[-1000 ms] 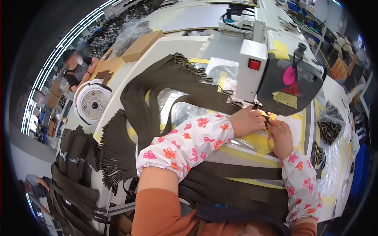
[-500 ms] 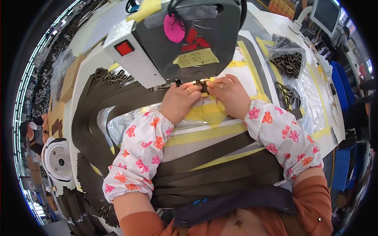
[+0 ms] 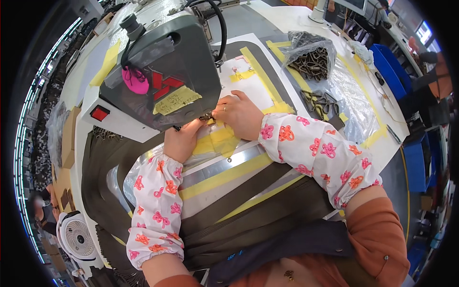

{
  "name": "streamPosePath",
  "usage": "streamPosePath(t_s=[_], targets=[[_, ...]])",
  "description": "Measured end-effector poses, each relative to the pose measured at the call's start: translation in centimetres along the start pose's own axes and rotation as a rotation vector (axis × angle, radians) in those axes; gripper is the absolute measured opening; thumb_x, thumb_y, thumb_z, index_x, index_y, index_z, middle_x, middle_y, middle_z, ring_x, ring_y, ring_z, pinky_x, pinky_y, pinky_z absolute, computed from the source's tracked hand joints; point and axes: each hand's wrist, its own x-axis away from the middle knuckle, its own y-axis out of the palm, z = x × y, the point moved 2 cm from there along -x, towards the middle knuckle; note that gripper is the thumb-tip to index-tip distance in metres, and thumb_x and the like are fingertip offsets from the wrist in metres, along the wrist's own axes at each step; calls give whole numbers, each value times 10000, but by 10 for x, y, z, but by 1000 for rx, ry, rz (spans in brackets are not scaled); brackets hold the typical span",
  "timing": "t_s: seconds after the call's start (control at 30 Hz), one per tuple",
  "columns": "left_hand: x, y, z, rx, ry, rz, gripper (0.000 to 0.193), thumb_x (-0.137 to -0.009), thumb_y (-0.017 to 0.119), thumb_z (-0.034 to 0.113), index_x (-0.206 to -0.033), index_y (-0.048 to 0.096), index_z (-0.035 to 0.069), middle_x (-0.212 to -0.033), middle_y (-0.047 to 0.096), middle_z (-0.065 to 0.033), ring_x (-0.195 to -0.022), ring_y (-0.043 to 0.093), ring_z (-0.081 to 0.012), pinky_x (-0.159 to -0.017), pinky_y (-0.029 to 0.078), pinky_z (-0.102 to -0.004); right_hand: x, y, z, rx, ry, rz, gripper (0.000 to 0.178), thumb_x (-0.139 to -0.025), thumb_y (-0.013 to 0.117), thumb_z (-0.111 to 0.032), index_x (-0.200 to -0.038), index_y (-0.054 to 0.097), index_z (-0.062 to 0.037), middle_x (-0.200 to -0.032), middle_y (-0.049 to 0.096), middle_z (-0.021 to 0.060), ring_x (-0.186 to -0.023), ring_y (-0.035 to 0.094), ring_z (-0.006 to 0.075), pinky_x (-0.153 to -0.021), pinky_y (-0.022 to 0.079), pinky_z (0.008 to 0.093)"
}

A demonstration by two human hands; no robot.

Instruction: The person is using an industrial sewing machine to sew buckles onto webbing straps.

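Under the grey sewing machine head (image 3: 162,71), both my hands work close together. My left hand (image 3: 181,142) is closed on a dark olive webbing strap (image 3: 152,142) that comes in from the left; its fingertips are partly hidden by the machine. My right hand (image 3: 239,116) pinches a small bronze metal buckle (image 3: 206,116) beside the left fingertips, at the machine's lower edge. Yellow tape (image 3: 217,141) covers the bed just below the fingers. The needle area is hidden behind the machine head.
Long webbing straps (image 3: 258,210) lie across my lap and the table's front. To the right, a plastic bag of metal buckles (image 3: 311,62) stands near a loose buckle pile (image 3: 319,103). A white fan (image 3: 77,237) is at the left, blue bins (image 3: 389,71) at the right.
The view has swung right, so the machine and hands appear farther left. My right fingers now pinch at the buckle, and the left fingers are more hidden.
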Motion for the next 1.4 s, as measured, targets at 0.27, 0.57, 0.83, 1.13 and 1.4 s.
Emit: streamPosePath(t_s=[0.27, 0.57, 0.83, 1.13, 1.4], targets=[[16, -26, -3, -364, -43, -117, 110, -801, 551, 183, -869, 632, 156, -654, 581, -121, -545, 556, -305, -491, 451, -386, 2, 13, 1, -93, 25, 97, 280, -668, 608, -49, -945, 603, -91, -1014, 596, 16, -1091, 471, 189, -974, 292, 438], [105, -163, -83, -472, -722, -211, 354, -861, 467, 354, -844, 657, 55, -746, 639, -117, -727, 608, -305, -640, 480, -392, 3, -5, 2, -10, -106, 79, 198, -708, 571, -101, -897, 594, -49, -909, 606, 64, -925, 552, 213, -799, 411, 347], [145, -163, -102, 495, -1056, -220, 312, -851, 558, 300, -823, 614, -5, -665, 601, -20, -587, 528, -67, -536, 420, -215, -3, -15, -5, 14, -122, -34, 166, -700, 581, -115, -837, 545, -29, -856, 576, 108, -842, 574, 264, -677, 480, 360], [148, -167, -129, -8, -1015, -271, 265, -811, 589, 253, -774, 641, -4, -664, 611, -44, -606, 548, -90, -565, 428, -245, -18, 0, -64, 29, -318, 34, 203, -660, 539, -42, -848, 469, -19, -852, 512, 125, -777, 559, 260, -621, 471, 350], [124, -151, -90, 549, -767, -265, 323, -780, 625, 307, -894, 629, 4, -700, 607, -54, -656, 554, -104, -585, 437, -251, -40, 3, -98, -152, -413, 25, 199, -677, 536, -73, -846, 452, -12, -828, 485, 127, -780, 536, 283, -649, 461, 362]])
